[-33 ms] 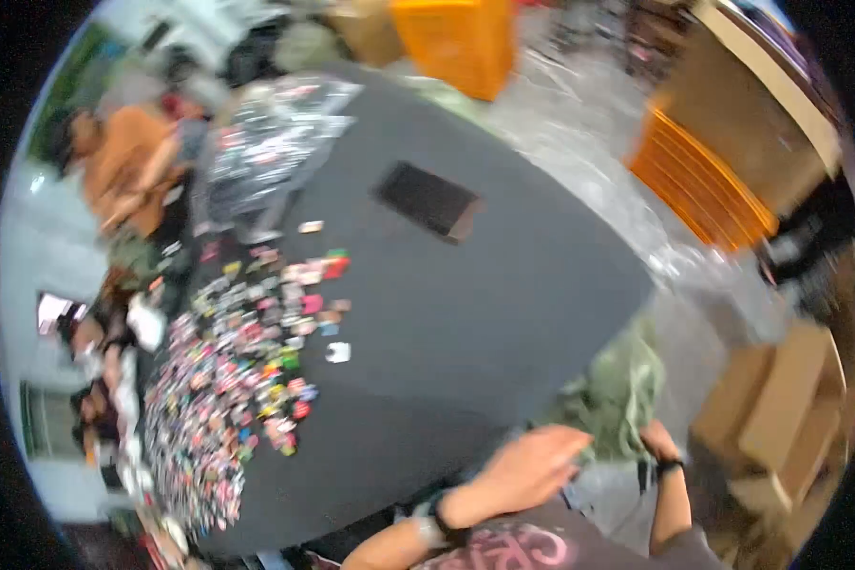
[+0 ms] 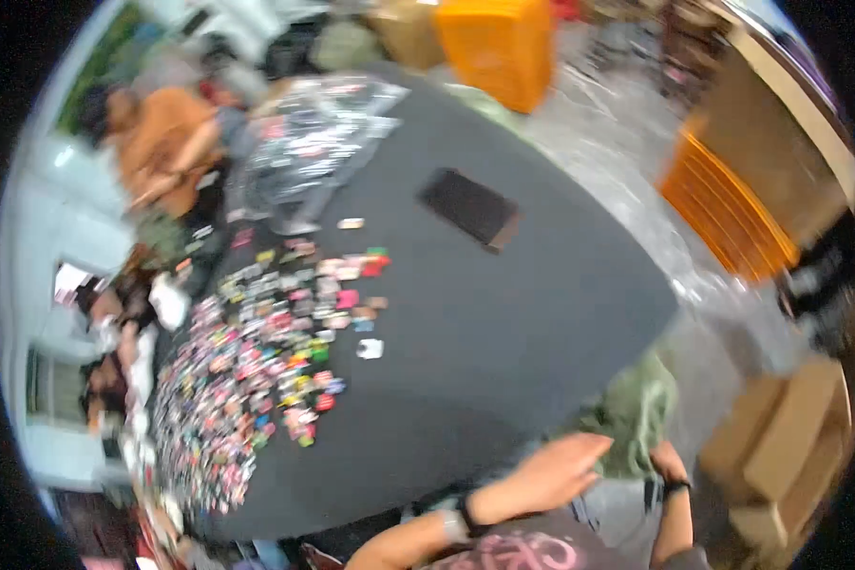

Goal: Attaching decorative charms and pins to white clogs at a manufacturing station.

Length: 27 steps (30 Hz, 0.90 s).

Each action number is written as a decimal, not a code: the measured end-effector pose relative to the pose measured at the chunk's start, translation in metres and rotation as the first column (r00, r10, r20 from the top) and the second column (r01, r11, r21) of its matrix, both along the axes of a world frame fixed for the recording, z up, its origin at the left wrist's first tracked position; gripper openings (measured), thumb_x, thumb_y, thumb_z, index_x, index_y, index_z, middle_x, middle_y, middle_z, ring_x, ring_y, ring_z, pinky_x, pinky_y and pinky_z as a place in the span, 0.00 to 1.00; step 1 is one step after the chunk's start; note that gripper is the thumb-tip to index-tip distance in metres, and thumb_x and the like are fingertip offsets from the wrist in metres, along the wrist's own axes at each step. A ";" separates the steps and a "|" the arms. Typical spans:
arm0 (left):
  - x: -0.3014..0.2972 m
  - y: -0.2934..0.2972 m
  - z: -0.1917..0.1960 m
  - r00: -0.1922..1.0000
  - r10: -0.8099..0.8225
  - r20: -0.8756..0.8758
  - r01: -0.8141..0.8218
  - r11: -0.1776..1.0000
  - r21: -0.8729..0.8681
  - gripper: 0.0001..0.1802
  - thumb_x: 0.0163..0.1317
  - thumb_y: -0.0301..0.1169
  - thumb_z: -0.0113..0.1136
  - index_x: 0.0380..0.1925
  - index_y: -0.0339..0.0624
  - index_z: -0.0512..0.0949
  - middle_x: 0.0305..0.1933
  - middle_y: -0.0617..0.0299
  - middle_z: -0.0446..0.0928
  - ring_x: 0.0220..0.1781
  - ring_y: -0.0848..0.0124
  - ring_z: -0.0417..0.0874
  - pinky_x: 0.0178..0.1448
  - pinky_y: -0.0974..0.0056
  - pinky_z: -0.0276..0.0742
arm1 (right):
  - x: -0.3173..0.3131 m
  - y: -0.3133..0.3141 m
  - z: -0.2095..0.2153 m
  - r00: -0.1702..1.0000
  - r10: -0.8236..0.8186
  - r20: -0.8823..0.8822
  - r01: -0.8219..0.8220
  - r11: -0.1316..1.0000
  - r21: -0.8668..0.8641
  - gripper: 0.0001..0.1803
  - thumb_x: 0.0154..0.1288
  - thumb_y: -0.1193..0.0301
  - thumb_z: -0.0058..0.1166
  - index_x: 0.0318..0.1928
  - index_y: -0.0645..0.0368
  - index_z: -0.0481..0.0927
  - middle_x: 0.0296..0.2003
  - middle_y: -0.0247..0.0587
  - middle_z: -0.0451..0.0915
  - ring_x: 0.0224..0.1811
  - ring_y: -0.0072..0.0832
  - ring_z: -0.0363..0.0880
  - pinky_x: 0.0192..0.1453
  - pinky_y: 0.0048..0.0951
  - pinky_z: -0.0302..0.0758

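Observation:
A crumpled green woven sack (image 2: 641, 408) hangs off the near right edge of the dark grey table (image 2: 532, 313). My right hand (image 2: 670, 463), a dark band on its wrist, is closed on the sack's lower right edge. My left hand (image 2: 551, 470) reaches to the sack's left side with fingers stretched out and thumb apart. Its fingertips are next to the cloth; blur hides whether they touch. A heap of small colourful pieces (image 2: 228, 389) spreads over the table's left part. A dark flat rectangular thing (image 2: 470, 207) lies farther back.
Clear plastic bags (image 2: 313, 142) lie at the table's far left. An open cardboard box (image 2: 779, 446) stands on the floor at right. Orange crates (image 2: 727, 209) and a large carton (image 2: 769, 123) are farther back. Several people sit along the left, one in orange-brown (image 2: 171, 142).
The whole view has shifted, so the table and its heap appear farther right. Both hands stay by the green sack, a little lower and farther right in the picture.

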State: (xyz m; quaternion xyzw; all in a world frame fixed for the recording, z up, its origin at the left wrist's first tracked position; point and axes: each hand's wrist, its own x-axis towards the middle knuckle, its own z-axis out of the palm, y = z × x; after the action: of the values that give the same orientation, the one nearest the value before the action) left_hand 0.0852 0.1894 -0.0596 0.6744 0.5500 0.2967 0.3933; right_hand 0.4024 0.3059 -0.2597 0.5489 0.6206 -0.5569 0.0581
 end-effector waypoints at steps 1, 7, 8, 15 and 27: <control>0.004 -0.005 -0.035 0.997 -0.001 -0.080 -0.006 0.997 -0.081 0.36 0.62 0.34 0.59 0.66 0.29 0.60 0.67 0.37 0.65 0.69 0.45 0.67 0.73 0.50 0.63 | -0.031 -0.005 0.020 0.996 -0.067 -0.056 0.061 0.993 -0.101 0.20 0.58 0.63 0.56 0.44 0.67 0.81 0.37 0.55 0.84 0.41 0.33 0.79 0.47 0.40 0.74; 0.019 0.011 -0.127 0.990 -0.063 -0.123 -0.003 0.878 -0.479 0.60 0.45 0.36 0.72 0.72 0.25 0.44 0.75 0.30 0.46 0.77 0.42 0.53 0.78 0.51 0.51 | -0.008 -0.032 0.032 0.953 -0.243 -0.180 0.199 0.952 -0.232 0.16 0.59 0.65 0.57 0.43 0.64 0.82 0.41 0.47 0.84 0.45 0.36 0.81 0.50 0.36 0.76; 0.015 0.007 -0.146 0.994 -0.071 -0.082 0.014 0.835 -0.550 0.64 0.43 0.39 0.73 0.72 0.26 0.42 0.76 0.30 0.44 0.77 0.41 0.52 0.78 0.51 0.52 | -0.010 -0.034 0.034 0.949 -0.250 -0.192 0.198 0.947 -0.252 0.17 0.59 0.66 0.57 0.44 0.64 0.82 0.41 0.46 0.83 0.45 0.36 0.81 0.50 0.36 0.76; 0.011 0.013 -0.197 0.984 -0.168 -0.058 0.095 0.773 -0.627 0.33 0.40 0.48 0.71 0.38 0.28 0.80 0.31 0.39 0.80 0.35 0.49 0.81 0.42 0.51 0.76 | -0.005 -0.042 0.055 0.900 -0.390 -0.195 0.299 0.877 -0.377 0.19 0.57 0.70 0.61 0.50 0.63 0.80 0.42 0.43 0.83 0.43 0.35 0.81 0.46 0.35 0.76; 0.066 0.006 -0.226 0.997 0.042 0.060 -0.032 0.987 -0.156 0.27 0.43 0.43 0.71 0.40 0.35 0.81 0.33 0.40 0.80 0.38 0.48 0.82 0.42 0.49 0.77 | -0.025 -0.028 0.088 0.879 -0.433 -0.201 0.307 0.834 -0.458 0.25 0.59 0.71 0.61 0.58 0.65 0.76 0.50 0.43 0.81 0.50 0.34 0.79 0.53 0.34 0.76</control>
State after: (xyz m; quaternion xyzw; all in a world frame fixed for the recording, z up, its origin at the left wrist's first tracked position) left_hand 0.1510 0.1957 -0.2855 0.6216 0.5711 0.2816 0.4561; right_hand 0.3773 0.2774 -0.1720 0.5448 0.3709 -0.7514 -0.0313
